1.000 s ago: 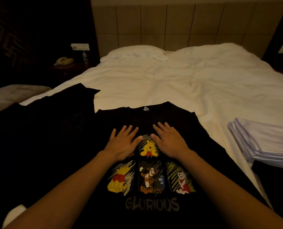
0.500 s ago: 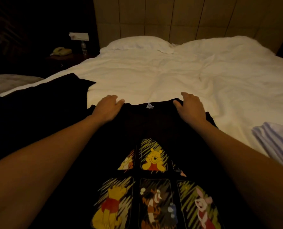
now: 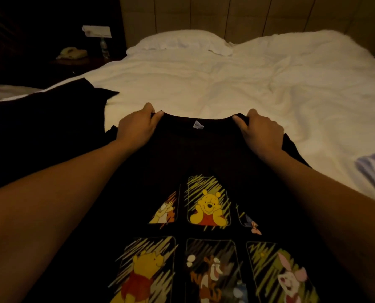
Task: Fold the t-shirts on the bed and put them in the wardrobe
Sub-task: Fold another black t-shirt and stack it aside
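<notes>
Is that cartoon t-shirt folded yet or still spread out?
Spread out: the black t-shirt lies print-up on the bed, both hands gripping its shoulders.

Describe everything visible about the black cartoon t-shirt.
The black t-shirt looks like soft knit fabric. It lies print-up on the white bed, collar away from the camera, a small white neck label showing. Framed cartoon panels of a yellow bear, a tiger and a pink piglet cover its front. The left hand and right hand pinch its shoulders.

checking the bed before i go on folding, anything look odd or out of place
Nothing stands out. Both hands, left and right, grip the black t-shirt by its shoulders, print side up. The white duvet is only creased, and nothing looks spilled or torn.
</notes>
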A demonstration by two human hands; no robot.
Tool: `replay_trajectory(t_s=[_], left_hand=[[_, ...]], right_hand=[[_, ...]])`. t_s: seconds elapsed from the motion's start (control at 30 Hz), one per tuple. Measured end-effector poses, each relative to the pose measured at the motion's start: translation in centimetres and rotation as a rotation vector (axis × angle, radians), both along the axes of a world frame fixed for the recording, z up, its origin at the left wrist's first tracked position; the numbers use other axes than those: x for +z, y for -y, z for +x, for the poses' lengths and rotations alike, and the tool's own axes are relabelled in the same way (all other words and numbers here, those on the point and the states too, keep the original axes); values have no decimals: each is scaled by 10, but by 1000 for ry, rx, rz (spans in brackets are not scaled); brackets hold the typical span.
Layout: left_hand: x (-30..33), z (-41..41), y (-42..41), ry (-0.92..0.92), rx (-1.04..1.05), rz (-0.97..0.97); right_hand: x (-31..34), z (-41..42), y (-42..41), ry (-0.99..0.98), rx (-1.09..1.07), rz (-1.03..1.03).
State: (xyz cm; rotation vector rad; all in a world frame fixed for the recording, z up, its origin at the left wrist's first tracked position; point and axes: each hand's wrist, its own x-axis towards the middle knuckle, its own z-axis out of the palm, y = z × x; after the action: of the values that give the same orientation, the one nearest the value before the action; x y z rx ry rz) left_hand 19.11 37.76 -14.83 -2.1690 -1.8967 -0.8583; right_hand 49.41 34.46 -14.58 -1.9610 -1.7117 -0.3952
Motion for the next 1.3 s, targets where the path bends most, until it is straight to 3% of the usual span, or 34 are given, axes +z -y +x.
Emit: replay_trajectory(t_s=[0.13, 0.27, 0.53, 0.87, 1.07, 1.2, 1.3], left_hand=[[25, -1, 16, -48, 68, 195], [55, -11, 40, -97, 10, 382], [86, -23, 119, -81, -84, 486], [32, -35, 265, -141, -181, 390], [-16, -50, 333, -221, -176, 21], [7, -41, 350, -180, -204, 16], [21, -27, 356, -118, -264, -160]], right_hand=[[18, -1, 13, -78, 4, 151], [43, 3, 33, -142, 111, 246], [78, 6, 113, -194, 192, 218], [31, 14, 257, -203, 271, 88], [1, 22, 325, -55, 330, -257], [14, 13, 342, -58, 311, -266], [19, -1, 347, 16, 365, -301]])
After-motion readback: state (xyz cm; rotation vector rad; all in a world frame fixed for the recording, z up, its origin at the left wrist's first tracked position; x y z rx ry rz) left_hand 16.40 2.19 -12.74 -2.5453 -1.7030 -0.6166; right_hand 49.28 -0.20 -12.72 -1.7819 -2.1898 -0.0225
